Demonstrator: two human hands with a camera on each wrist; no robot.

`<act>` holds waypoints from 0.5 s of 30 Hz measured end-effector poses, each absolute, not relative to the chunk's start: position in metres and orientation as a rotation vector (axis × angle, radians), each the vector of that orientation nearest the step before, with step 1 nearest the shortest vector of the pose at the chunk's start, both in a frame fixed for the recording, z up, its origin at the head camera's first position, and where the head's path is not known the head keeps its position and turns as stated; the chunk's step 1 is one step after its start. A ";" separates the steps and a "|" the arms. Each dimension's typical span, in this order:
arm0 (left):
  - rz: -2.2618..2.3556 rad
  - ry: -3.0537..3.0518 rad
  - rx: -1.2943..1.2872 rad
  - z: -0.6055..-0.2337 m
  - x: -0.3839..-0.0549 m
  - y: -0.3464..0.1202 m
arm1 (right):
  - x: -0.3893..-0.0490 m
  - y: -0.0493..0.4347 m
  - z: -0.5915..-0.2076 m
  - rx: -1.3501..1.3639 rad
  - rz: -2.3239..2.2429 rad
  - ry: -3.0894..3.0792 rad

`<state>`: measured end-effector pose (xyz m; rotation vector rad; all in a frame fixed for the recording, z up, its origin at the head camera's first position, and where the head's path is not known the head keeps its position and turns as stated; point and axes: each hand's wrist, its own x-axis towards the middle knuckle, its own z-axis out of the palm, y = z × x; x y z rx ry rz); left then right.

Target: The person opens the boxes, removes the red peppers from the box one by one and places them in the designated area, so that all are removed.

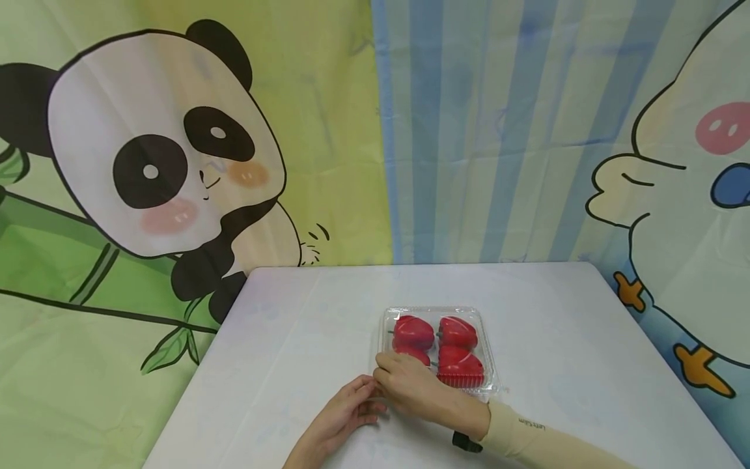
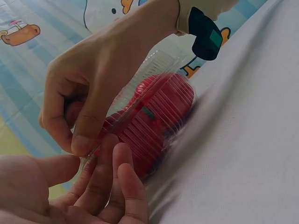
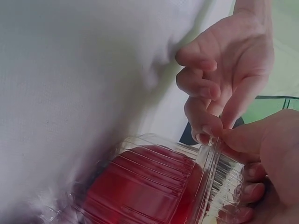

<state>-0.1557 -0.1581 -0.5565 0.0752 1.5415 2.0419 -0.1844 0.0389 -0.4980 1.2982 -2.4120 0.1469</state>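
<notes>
A clear plastic clamshell box [image 1: 488,359] stands on the white table, with several red peppers [image 1: 413,333] inside; green stems show on some. At the box's near left corner both hands meet. My right hand [image 1: 418,384] reaches across the front, its thumb and fingers gripping the box's rim [image 3: 209,173] there. Thumb and index finger of my left hand [image 1: 346,413] pinch the same corner, while its other fingers stay loosely bent beside the box. In the left wrist view, ribbed plastic [image 2: 140,140] covers the red peppers. The lid looks closed over them, but the pinched corner is partly hidden by fingertips.
The white table [image 1: 305,326] extends around the box on every side. Behind it hangs a curtain [image 1: 457,130] printed with a panda and other cartoon figures. A dark band [image 1: 467,442] sits on the right wrist, below a beige sleeve [image 1: 551,436].
</notes>
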 end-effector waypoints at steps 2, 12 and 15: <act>2.043 1.536 0.073 -0.557 -0.155 -0.159 | -0.184 0.039 -0.499 1.296 0.151 -2.406; 2.038 1.512 0.094 -0.558 -0.156 -0.161 | -0.184 0.039 -0.501 1.277 0.185 -2.351; 2.030 1.517 0.105 -0.559 -0.156 -0.162 | -0.184 0.039 -0.502 1.278 0.194 -2.344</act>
